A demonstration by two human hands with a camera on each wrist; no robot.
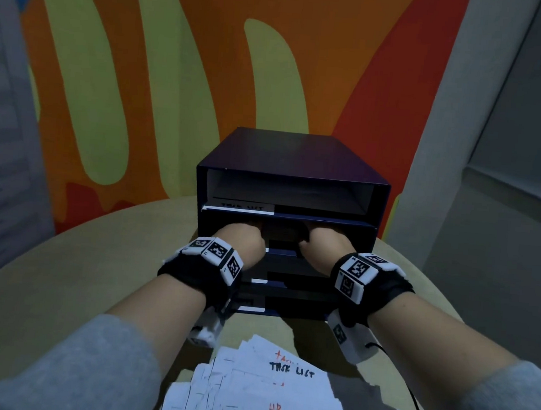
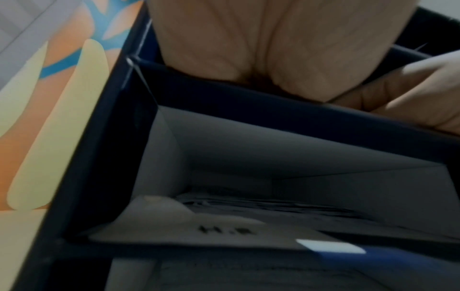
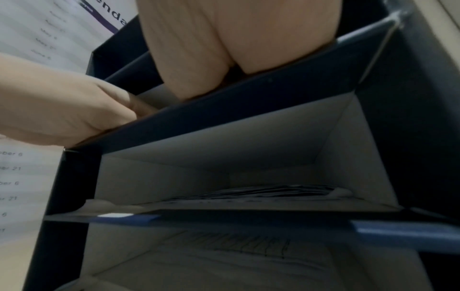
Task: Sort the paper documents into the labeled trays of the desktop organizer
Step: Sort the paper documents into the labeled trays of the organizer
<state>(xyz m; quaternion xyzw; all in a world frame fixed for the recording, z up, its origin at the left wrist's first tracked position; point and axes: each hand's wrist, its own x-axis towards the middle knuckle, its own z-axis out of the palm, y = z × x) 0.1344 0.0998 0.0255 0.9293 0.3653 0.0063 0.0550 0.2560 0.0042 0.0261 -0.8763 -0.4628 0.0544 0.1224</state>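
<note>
the dark blue organizer (image 1: 293, 174) stood at the far side of the round table (image 1: 60, 271), close to the far edge, in front of a wall with orange and yellow shapes (image 1: 137, 62). it had trays stacked one over another, each with a small white label on its front edge. the top tray's label (image 1: 239, 206) read "task list". both hands were pushed into the second tray from the top. the left hand (image 1: 243, 240) went in on the left and the right hand (image 1: 326, 247) on the right, with a gap between them. the fingers were hidden inside the tray, so i cannot tell if they were spread, pressed together or pinching something. in the wrist views, the tray below the hands (image 2: 273, 196) held some papers (image 3: 261, 192), and its label (image 2: 224, 230) looked like "h.r". a messy pile of papers (image 1: 262, 397) lay at the near edge of the table, well apart from the hands. the top sheets said "task list" and "hr".
</note>
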